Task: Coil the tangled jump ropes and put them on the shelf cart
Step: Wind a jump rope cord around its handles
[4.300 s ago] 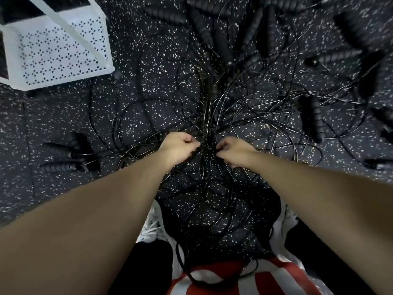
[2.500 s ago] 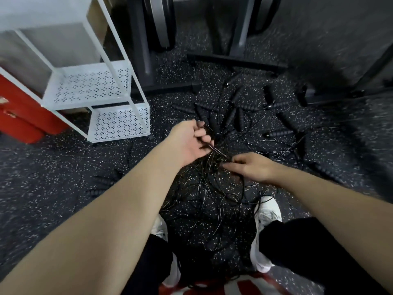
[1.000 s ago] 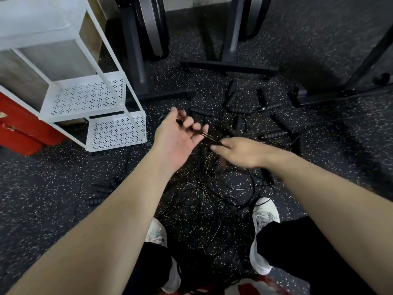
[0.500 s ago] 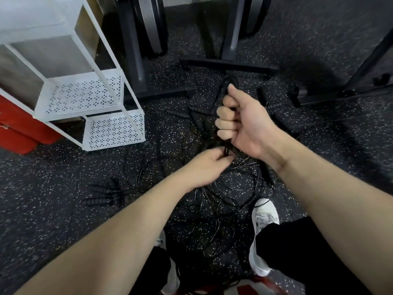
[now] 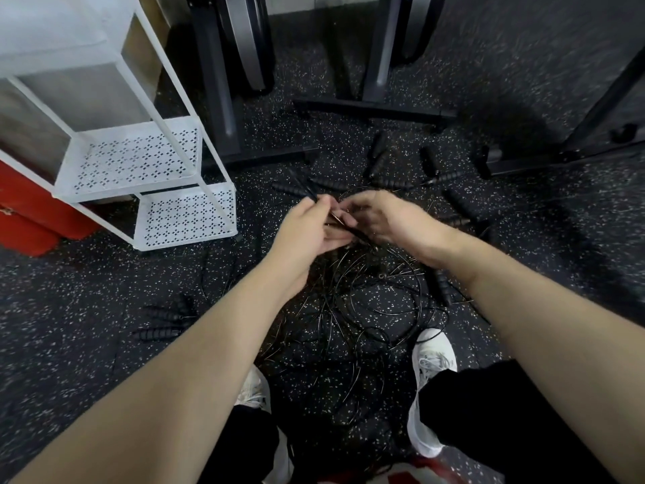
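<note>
A tangle of thin black jump ropes [image 5: 366,319] lies on the speckled floor between my feet. Several black ribbed handles [image 5: 328,183] are scattered beyond it. My left hand [image 5: 307,232] and my right hand [image 5: 387,218] meet above the pile. Both pinch a bundle of rope cords [image 5: 343,221] that runs between them, and a black handle sticks out above my left fingers. The white shelf cart [image 5: 139,158] stands at the upper left with bare perforated shelves.
Two more handles [image 5: 164,323] lie on the floor at the left. Black metal equipment stands [image 5: 373,106] and a frame [image 5: 600,110] rise behind the pile. Red boxes [image 5: 28,218] sit behind the cart. My white shoes [image 5: 431,361] flank the ropes.
My right hand has come down from its raised fist to meet my left hand, which rose slightly. Both now hold the rope bundle side by side.
</note>
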### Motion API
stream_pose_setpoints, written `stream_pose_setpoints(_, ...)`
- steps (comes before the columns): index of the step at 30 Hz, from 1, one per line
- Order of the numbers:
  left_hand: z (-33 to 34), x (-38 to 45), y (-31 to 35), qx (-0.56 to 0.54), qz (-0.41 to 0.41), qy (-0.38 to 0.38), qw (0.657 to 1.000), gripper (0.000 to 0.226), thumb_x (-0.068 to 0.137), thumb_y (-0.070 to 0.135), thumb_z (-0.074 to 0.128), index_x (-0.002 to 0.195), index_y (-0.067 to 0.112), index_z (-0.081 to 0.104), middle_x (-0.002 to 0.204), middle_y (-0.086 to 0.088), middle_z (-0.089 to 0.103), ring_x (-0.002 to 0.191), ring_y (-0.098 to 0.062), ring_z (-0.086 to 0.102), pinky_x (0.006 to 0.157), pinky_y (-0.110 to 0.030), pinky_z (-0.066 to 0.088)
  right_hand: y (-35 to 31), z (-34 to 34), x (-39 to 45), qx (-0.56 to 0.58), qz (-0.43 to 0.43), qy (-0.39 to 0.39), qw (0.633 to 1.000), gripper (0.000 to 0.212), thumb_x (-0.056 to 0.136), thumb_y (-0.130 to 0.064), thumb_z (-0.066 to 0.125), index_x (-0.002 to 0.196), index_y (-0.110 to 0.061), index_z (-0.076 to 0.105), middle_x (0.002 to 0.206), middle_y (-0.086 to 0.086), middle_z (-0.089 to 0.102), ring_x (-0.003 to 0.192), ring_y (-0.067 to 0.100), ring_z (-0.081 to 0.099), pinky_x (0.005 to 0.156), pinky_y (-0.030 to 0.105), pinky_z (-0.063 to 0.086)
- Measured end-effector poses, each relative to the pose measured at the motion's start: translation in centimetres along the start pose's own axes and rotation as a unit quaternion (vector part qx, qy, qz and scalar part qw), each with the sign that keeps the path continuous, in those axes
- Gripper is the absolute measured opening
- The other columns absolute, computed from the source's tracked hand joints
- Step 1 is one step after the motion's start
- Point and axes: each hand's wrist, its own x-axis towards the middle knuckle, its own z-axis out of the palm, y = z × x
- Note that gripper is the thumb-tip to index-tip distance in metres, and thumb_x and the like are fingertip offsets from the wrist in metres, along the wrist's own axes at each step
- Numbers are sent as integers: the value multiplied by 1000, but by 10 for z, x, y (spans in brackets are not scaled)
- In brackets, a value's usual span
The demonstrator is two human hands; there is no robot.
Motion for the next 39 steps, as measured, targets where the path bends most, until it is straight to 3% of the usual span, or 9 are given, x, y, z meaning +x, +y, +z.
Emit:
stream_pose_setpoints(8, -15, 6, 18, -242, -25, 23, 970, 22, 112, 24, 39, 98, 14, 53, 76, -3, 68, 66, -18, 68, 73, -37, 63, 10, -13, -9, -292, 17, -59, 954, 35, 104, -55, 41, 115, -31, 64, 98, -17, 63, 97, 10, 61, 84, 29, 45)
stream_pose_setpoints(13, -20, 5, 18, -269, -8, -8, 963, 36, 111, 41, 37, 116, 12, 58, 115, -9, 76, 104, -28, 74, 89, -44, 61, 7, -1, -5, -263, -12, 14, 965, 55, 108, -50, 31, 82, -17, 67, 85, -6, 70, 81, 10, 61, 76, 25, 41)
stream_pose_setpoints(17, -10, 3, 7, -111, -27, -61, 992, 36, 108, 27, 37, 136, 12, 55, 126, -7, 72, 118, -25, 68, 102, -45, 55, 0, 9, -1, -94, -37, 49, 994, 45, 107, -48, 37, 73, -20, 48, 54, -11, 52, 57, 12, 49, 69, 34, 50)
stream_pose_setpoints(22, 10, -9, -15, 243, -34, -190, 951, 43, 95, 8, 53, 128, 33, 45, 129, 10, 64, 123, -11, 59, 110, -39, 45, -19, 18, 2, 159, -40, 75, 984, 49, 110, -41, 37, 65, -22, 35, 50, -8, 30, 48, 14, 23, 49, 29, 20)
stream_pose_setpoints(25, 19, -11, -31, 376, -3, -228, 898, 17, 105, 35, 53, 120, 30, 55, 113, 6, 68, 99, -10, 63, 90, -33, 50, -30, 21, 1, 307, -16, 74, 949, 50, 109, -42, 38, 64, -24, 31, 51, -8, 22, 48, 12, 15, 46, 27, 13)
stream_pose_setpoints(28, 24, -9, -38, 411, 13, -196, 890, 32, 110, 42, 40, 112, 22, 65, 78, -1, 61, 54, -6, 48, 54, -30, 38, -32, 16, 1, 366, -13, 82, 927, 51, 109, -45, 37, 63, -24, 31, 54, -7, 21, 48, 11, 15, 43, 24, 18)
stream_pose_setpoints(33, 20, -5, -37, 324, -2, -145, 935, 36, 110, 46, 35, 105, 21, 62, 101, 0, 76, 94, -20, 68, 91, -37, 52, -20, 8, 5, 249, 26, 64, 966, 68, 104, -65, 21, 97, -16, 67, 83, 2, 71, 81, 18, 66, 86, 37, 49)
stream_pose_setpoints(36, 17, -2, -24, 228, -3, -107, 968, 34, 111, 41, 34, 119, 21, 61, 103, -3, 77, 96, -21, 74, 91, -40, 59, -4, 10, 10, 114, 59, 45, 991, 77, 93, -81, 19, 112, -29, 72, 113, -2, 75, 114, 20, 66, 112, 48, 39)
stream_pose_setpoints(39, 10, 2, -7, 111, -11, -60, 992, 32, 111, 38, 39, 124, 18, 59, 105, -7, 77, 90, -21, 77, 92, -40, 60, 1, 8, 3, 7, 66, 13, 998, 88, 79, -95, 23, 117, -32, 71, 111, -2, 75, 109, 20, 70, 110, 49, 44)
